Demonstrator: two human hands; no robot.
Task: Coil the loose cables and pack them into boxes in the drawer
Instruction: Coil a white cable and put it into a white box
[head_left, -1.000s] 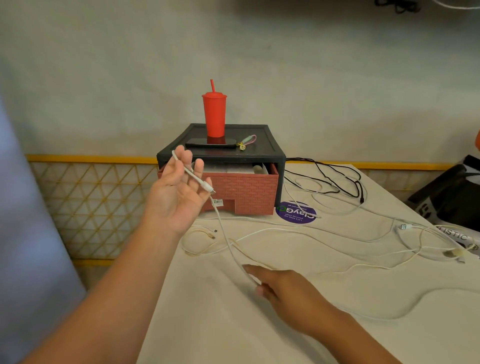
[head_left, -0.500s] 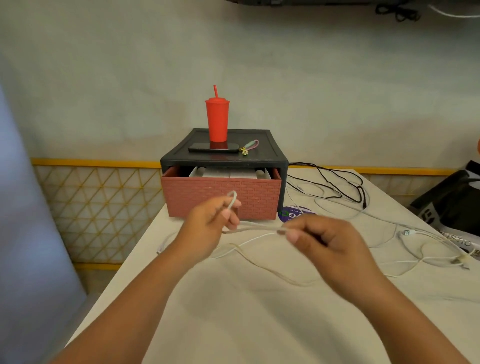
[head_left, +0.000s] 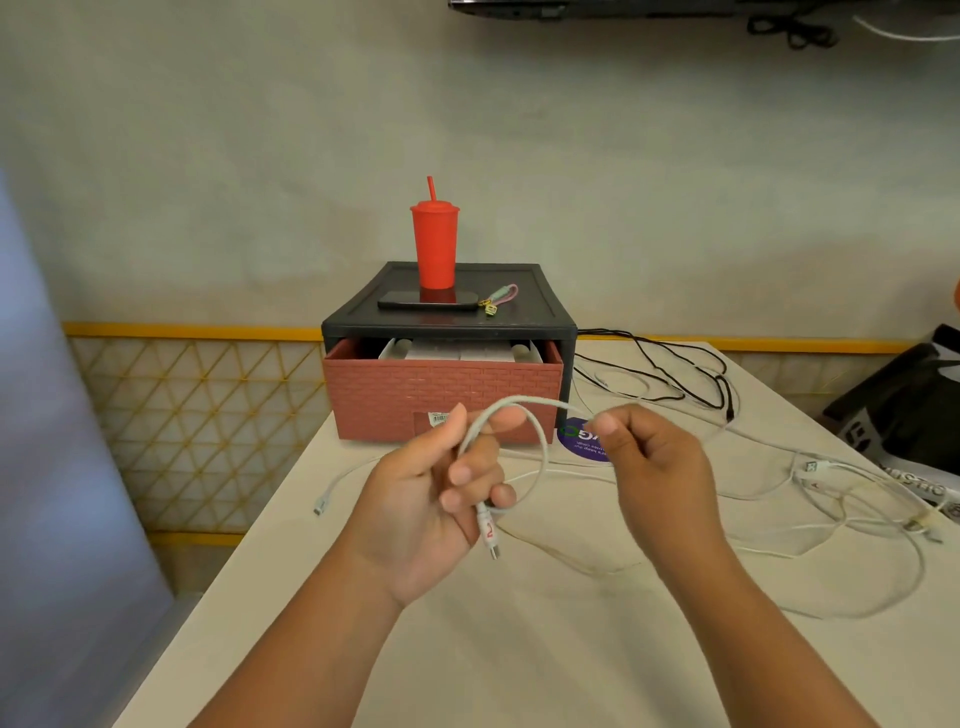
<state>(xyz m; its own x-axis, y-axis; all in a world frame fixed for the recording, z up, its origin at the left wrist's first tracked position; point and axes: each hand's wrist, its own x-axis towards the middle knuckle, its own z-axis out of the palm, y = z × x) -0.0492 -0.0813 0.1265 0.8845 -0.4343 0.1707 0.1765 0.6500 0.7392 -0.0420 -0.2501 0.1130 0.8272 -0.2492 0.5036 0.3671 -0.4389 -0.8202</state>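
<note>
Two hands are raised above the near middle of the desk (head_left: 519, 649), sharing one white cable (head_left: 542, 447). The left hand (head_left: 441, 499) grips it with curled fingers, thumb pointing up, and the cable's plug end (head_left: 491, 538) hangs just below those fingers. From that grip the cable rises, bends into a single round loop, and runs right to the right hand (head_left: 654, 467), which pinches it between thumb and forefinger while its other fingers are folded in.

Beyond the hands, at the far side of the desk, a black drawer unit (head_left: 563, 338) holds a brick-patterned red drawer (head_left: 441, 395), pulled partly out. White boxes (head_left: 457, 353) show inside its open top. On the unit stand a red cup with a straw (head_left: 435, 244), a dark phone (head_left: 428, 300) and a small key ring (head_left: 498, 299).

More white cables (head_left: 831, 499) lie loose and tangled across the right of the desk, and a black cable (head_left: 675, 374) sprawls to the right of the drawer unit. Another white lead ends in a small plug (head_left: 319, 506) near the desk's left edge. A purple round sticker (head_left: 582, 444) lies just beside the drawer's right corner.
</note>
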